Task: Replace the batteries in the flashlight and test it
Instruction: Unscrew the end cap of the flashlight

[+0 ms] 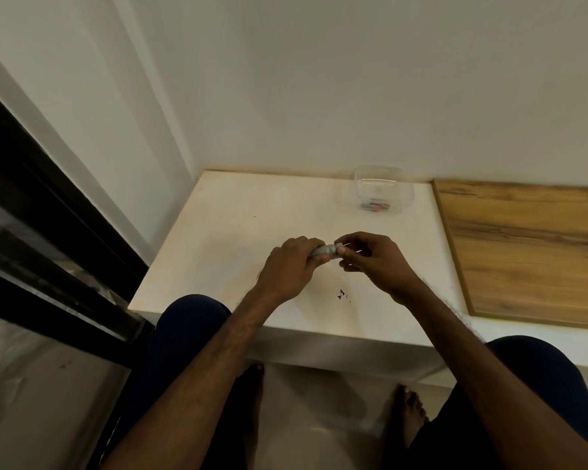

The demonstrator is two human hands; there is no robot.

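Observation:
A small grey flashlight (324, 250) lies across my left hand (291, 266), whose fingers wrap its body above the white table (218, 232). My right hand (370, 261) pinches the flashlight's right end with thumb and fingertips. Most of the flashlight is hidden by my fingers. A clear plastic box (379, 191) at the back of the table holds batteries (374, 207) with orange and dark ends.
A wooden board (530, 249) lies along the table's right side. The wall rises right behind the table. A dark window frame (48, 215) runs along the left. Small dark specks (342, 294) lie near the table's front edge. My knees and bare feet are below.

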